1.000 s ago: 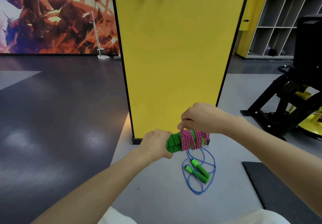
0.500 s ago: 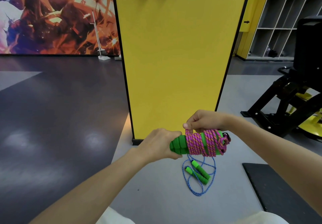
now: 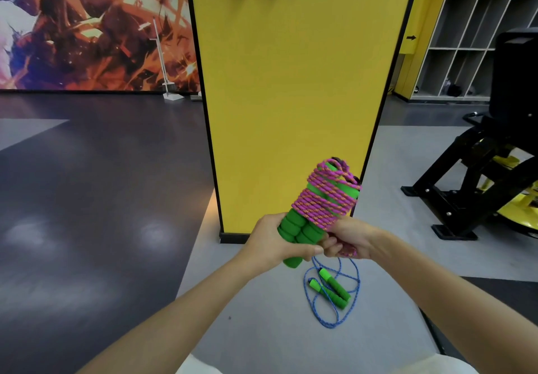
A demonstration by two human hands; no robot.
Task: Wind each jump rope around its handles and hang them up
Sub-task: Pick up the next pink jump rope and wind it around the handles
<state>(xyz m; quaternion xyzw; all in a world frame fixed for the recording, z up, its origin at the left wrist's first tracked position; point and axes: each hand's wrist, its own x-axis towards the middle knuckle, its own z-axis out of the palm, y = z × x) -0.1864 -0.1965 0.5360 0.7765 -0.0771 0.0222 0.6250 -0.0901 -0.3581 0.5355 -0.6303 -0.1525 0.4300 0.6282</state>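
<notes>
The left hand [image 3: 270,242] is gripping the lower ends of the paired green foam handles [image 3: 297,233], fingers curled round them. The right hand [image 3: 353,241] is pinching the pink jump rope [image 3: 323,201] just under its coils. The winding looks nearly finished. The tail likely needs tucking next, then the bundle needs hanging on the yellow pillar [image 3: 291,97]. The blue jump rope [image 3: 333,290] is lying unwound on the floor [image 3: 262,301].

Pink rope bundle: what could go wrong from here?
1. The pink braided cord sits in uneven, crossed turns on the green foam handles; if the right hand lets go, they may unwind.
2. The blue jump rope lies looped on the grey floor below; a step towards the yellow pillar could snag it.
</notes>
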